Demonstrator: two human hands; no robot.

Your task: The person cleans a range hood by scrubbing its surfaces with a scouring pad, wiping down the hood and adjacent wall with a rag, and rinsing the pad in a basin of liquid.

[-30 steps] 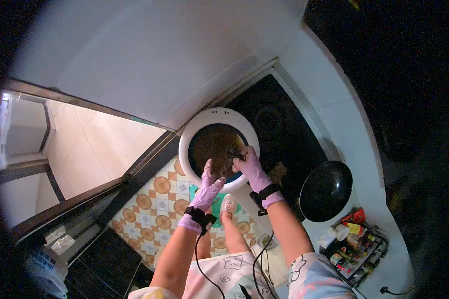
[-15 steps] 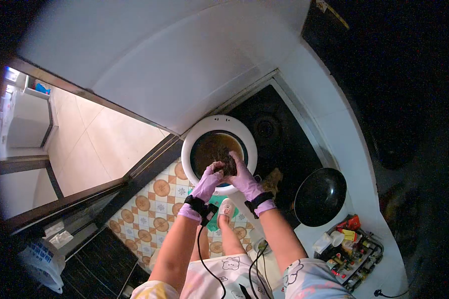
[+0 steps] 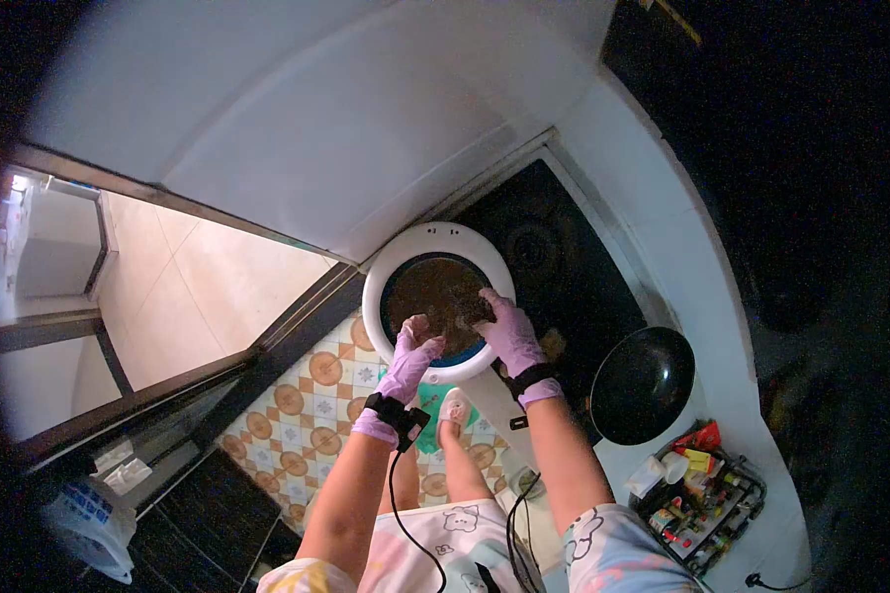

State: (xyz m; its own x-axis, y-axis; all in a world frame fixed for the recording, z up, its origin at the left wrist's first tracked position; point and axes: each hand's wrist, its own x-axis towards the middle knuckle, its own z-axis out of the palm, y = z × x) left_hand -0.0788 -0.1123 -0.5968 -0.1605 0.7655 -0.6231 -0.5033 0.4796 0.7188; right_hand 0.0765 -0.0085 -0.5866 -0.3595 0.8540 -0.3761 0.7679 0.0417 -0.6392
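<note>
A round white basin [image 3: 378,326] holds brown liquid and a dark brown, stringy mass [image 3: 435,292] whose kind I cannot tell. Both of my hands wear thin pink-purple gloves and black wrist straps. My left hand [image 3: 415,348] is over the near left part of the basin, thumb and fingers apart, with nothing visible in it. Across from it, my right hand [image 3: 504,324] reaches over the right rim, fingers spread at the edge of the dark mass. Whether its fingertips touch the mass is hard to make out.
The basin overlaps a black stovetop [image 3: 574,237]. A black wok [image 3: 643,385] sits to the right, near a rack of bottles and packets [image 3: 702,509]. A doorway opens at left above a patterned tile floor [image 3: 316,405]. A plastic bag [image 3: 94,524] hangs lower left.
My hands have moved apart from the clump they held together. The dark mass now lies spread in the basin. My right hand has shifted right, my left slightly left.
</note>
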